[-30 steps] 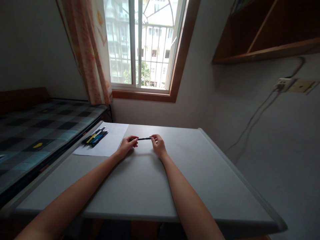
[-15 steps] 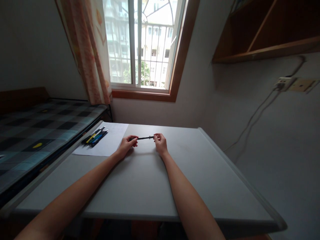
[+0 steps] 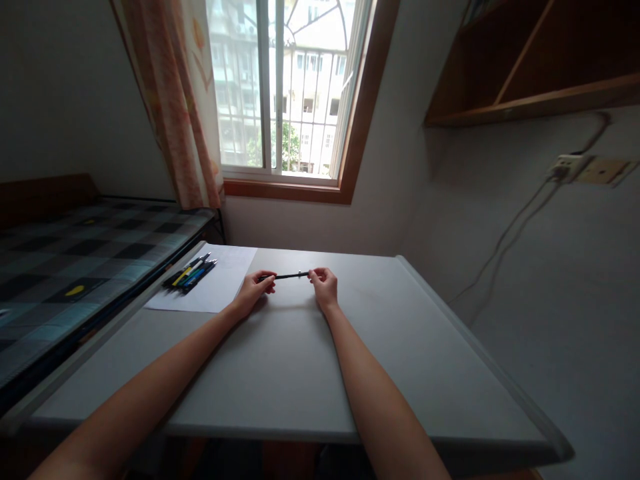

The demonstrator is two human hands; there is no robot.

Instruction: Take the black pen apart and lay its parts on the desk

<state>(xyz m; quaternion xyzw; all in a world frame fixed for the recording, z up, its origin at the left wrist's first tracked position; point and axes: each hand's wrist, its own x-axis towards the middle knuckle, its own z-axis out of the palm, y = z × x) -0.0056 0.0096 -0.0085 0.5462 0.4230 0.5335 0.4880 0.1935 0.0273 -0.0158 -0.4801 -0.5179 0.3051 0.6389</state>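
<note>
the left hand (image 3: pixel 253 291) and the right hand (image 3: pixel 325 287) hold a thin black pen (image 3: pixel 286 276) level just above the grey table (image 3: pixel 280 360), each with fingers pinched together on one end. to the left, more pens (image 3: pixel 190 273) lie in a bunch on a sheet of paper (image 3: pixel 213 288).

The slim black plastic pen (image 3: pixel 286 275) looked smooth with a faint sheen, and the grey rectangular table (image 3: pixel 280 360) had a matt, smooth laminate-like top. The white paper sheet (image 3: pixel 220 283) lay matt beside glossy plastic pens (image 3: pixel 190 273); the window frame (image 3: pixel 360 120) looked like varnished brown wood.
</note>
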